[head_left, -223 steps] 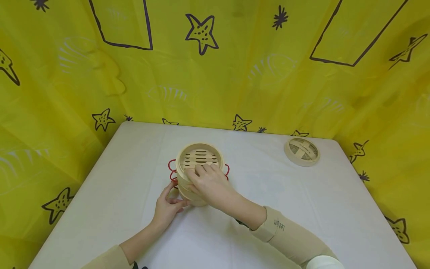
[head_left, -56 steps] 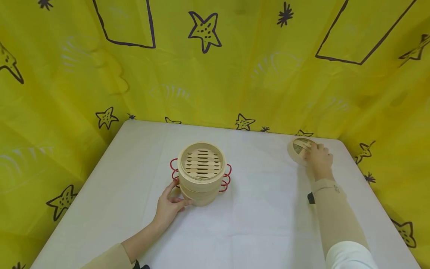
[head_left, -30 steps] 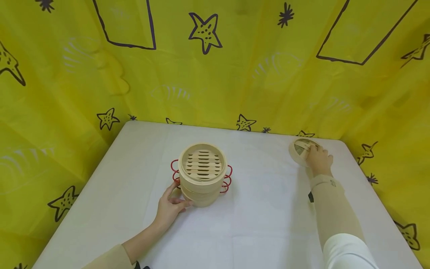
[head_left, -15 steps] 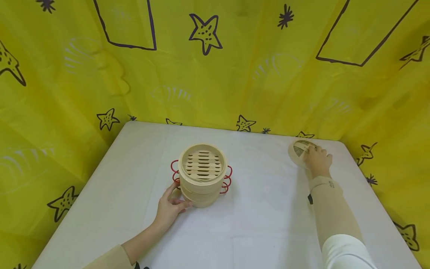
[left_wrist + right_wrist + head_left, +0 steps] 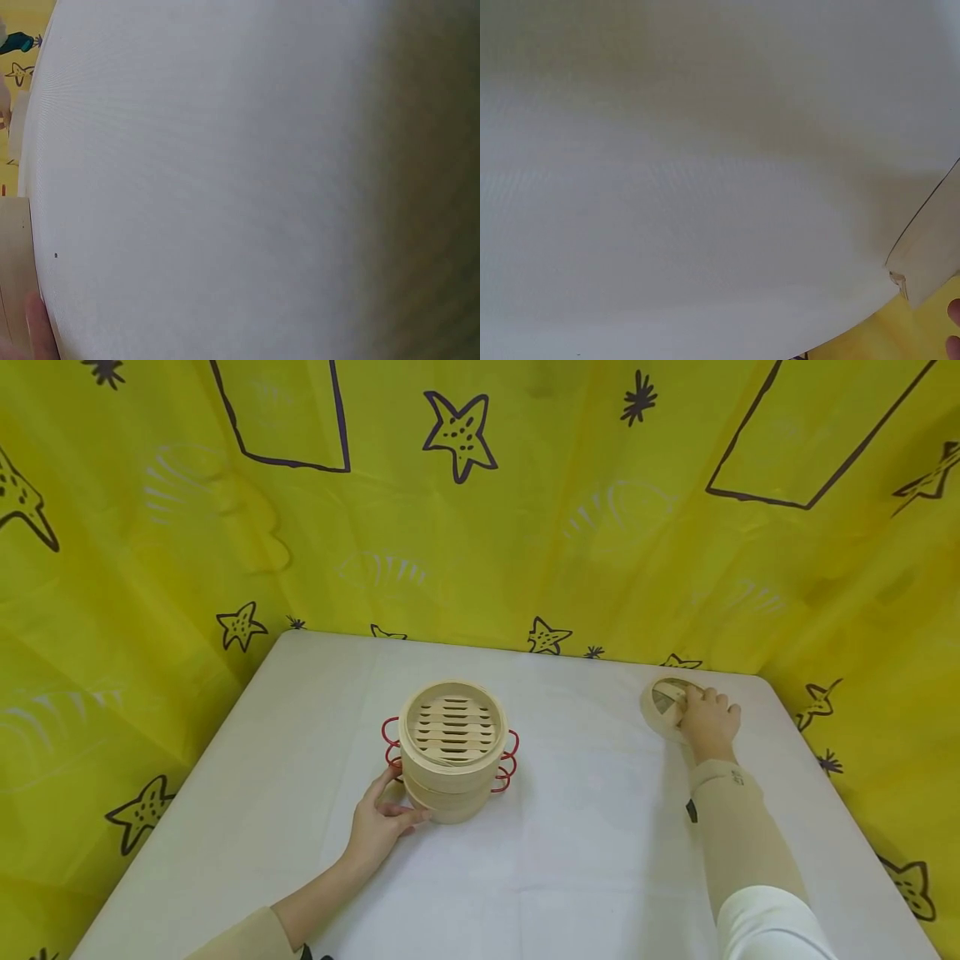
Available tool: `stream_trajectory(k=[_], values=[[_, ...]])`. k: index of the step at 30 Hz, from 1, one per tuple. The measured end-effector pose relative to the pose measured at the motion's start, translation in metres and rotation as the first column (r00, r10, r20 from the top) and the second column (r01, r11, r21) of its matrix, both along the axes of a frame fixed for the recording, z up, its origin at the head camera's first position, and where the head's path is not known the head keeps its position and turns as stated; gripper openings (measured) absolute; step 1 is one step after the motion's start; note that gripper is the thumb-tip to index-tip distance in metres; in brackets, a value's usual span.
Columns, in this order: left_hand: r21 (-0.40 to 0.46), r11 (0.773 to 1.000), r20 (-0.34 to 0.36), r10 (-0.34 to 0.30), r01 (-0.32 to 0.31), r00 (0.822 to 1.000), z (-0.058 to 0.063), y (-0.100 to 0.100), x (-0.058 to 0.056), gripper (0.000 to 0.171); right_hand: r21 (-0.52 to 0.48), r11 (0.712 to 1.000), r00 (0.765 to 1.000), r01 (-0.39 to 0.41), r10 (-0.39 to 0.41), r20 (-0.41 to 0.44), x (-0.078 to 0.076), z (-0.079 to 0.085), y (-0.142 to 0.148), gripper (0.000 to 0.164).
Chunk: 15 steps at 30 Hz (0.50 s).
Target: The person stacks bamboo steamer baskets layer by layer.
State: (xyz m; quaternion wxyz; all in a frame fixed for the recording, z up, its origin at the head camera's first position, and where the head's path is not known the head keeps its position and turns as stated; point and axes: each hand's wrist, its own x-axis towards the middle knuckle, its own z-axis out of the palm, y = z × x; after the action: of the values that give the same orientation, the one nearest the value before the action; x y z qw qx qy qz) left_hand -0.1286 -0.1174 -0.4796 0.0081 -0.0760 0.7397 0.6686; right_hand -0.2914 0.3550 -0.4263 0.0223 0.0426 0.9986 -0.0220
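Note:
A stacked bamboo steamer [image 5: 453, 781] with red loop handles stands upright at the middle of the table, its slatted top tier uncovered. My left hand [image 5: 375, 827] holds its lower tier from the left, thumb at the front and fingers around the side. In the left wrist view, a finger [image 5: 40, 326] lies against the steamer's pale wall [image 5: 15, 255]. At the far right, my right hand [image 5: 708, 722] grips the round bamboo lid [image 5: 657, 717] by its top strap, covering the lid's right part. The right wrist view catches the lid's side [image 5: 934, 247] and two fingertips [image 5: 954, 309].
A white cloth covers the table [image 5: 577, 843]. Behind it and at both sides hangs a yellow curtain [image 5: 525, 543] with dark star drawings, close to the table's back edge.
My right hand has gone from the steamer's top tier to the lid and taken hold of it. Over the last half second, lid and hand have shifted slightly nearer. My left hand stays put.

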Motion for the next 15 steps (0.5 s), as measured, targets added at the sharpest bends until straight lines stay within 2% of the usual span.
stream_trajectory(k=[15], values=[[0.007, 1.000, -0.005, -0.002, 0.002, 1.000, 0.003, 0.001, 0.000, 0.080, -0.014, 1.000, 0.995, 0.010, -0.012, -0.095, 0.002, -0.011, 0.000, 0.029]])
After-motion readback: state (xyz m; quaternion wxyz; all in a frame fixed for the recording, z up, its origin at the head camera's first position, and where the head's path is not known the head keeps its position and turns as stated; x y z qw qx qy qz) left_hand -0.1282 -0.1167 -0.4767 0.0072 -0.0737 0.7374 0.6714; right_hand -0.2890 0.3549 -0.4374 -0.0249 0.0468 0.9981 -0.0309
